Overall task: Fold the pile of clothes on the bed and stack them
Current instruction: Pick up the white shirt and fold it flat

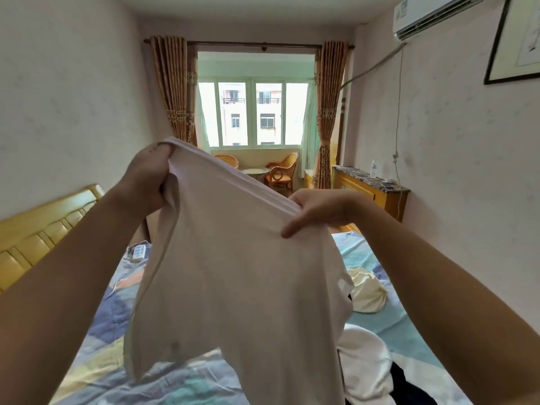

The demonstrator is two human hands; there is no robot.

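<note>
The left hand (146, 176) and the right hand (318, 210) hold a pale garment (233, 287) up in the air above the bed (96, 331). Both hands are closed around its upper edge: the left hand grips one bunched corner, held higher, and the right hand pinches the other end lower, with the thumb pressing on the front of the cloth. The edge between them is gathered in a few long folds. The garment is a very light, pinkish white, thin and soft, and it hangs down loose and wide, with uneven lower ends. On the bed, which has a blue, yellow and green patterned cover, more clothes lie to the right: a cream-coloured piece (368, 293), crumpled, further back, and a white piece (365, 366) with a dark piece (409, 387) just beside it.
</note>
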